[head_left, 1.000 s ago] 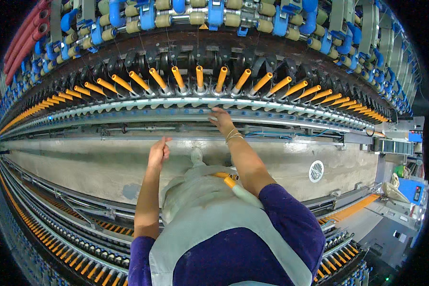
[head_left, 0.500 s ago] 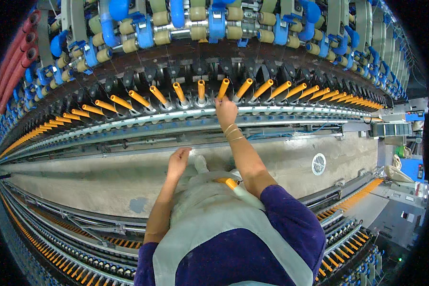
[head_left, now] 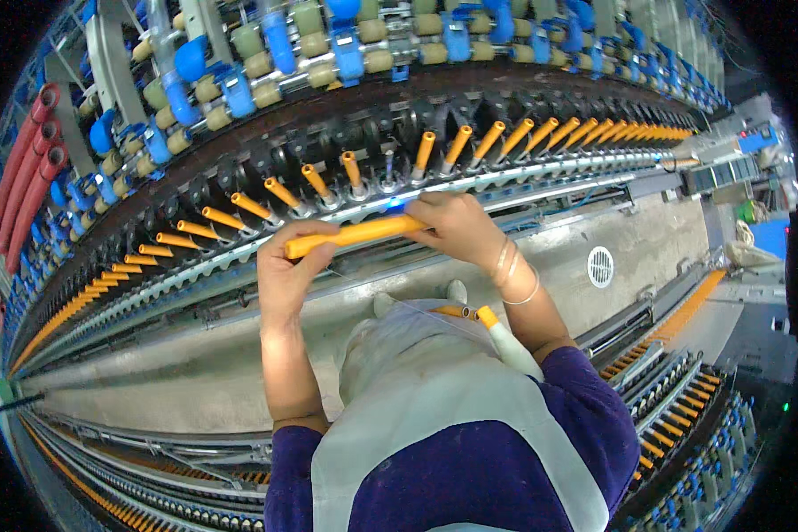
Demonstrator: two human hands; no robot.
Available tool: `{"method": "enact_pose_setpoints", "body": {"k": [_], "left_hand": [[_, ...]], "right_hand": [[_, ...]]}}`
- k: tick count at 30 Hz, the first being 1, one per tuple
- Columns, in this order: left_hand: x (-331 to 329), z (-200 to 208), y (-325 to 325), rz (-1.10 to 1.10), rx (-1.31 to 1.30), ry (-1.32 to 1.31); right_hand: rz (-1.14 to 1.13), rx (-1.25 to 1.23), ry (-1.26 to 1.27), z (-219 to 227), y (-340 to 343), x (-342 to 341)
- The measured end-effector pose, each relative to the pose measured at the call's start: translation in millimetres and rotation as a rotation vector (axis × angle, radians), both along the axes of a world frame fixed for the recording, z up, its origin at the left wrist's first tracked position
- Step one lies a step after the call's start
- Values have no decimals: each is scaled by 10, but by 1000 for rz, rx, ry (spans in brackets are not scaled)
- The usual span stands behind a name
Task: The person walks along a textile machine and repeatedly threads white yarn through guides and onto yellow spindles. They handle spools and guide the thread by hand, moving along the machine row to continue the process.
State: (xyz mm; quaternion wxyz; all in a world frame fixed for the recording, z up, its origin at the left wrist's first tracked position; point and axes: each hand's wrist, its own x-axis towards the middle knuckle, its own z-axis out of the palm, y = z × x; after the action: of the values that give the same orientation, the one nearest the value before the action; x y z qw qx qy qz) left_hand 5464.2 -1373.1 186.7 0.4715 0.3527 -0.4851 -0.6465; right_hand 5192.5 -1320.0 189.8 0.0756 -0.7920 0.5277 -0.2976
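An orange tube-shaped bobbin (head_left: 363, 233) lies nearly level between my two hands, in front of the spindle row. My left hand (head_left: 282, 270) is closed round its left end, thumb below. At the other end, the fingers of my right hand (head_left: 459, 229) grip it. A fine thread seems to trail down from near my left hand. Just beyond the bobbin, a bare spindle (head_left: 388, 170) stands in the row. Upright orange bobbins sit on the spindles to either side, such as one bobbin (head_left: 426, 154) to its right.
Blue arms and pale rollers (head_left: 346, 55) line the machine above. At my apron (head_left: 417, 355) rest loose orange bobbins, one with white yarn (head_left: 512, 348). A second bobbin row (head_left: 674, 426) runs behind me at right. A round floor grate (head_left: 600, 266) lies to my right.
My right hand has pulled an orange bobbin off its spindle and brought it nearer. My left hand has risen and taken hold of the bobbin's other end. The view has shifted.
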Motion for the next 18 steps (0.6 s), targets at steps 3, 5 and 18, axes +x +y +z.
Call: {"method": "enact_pose_setpoints", "body": {"k": [3,5,18], "left_hand": [[-213,-100,45,-63,329,206],[-494,-275,249,-148,538,218],[-1299,-578,289,-349,62,-501]], "right_hand": [[18,211,-637,165,258,-276],[-63,216,-1138,207,280,-254],[-339,227,-421,-1064,589,-328]]}}
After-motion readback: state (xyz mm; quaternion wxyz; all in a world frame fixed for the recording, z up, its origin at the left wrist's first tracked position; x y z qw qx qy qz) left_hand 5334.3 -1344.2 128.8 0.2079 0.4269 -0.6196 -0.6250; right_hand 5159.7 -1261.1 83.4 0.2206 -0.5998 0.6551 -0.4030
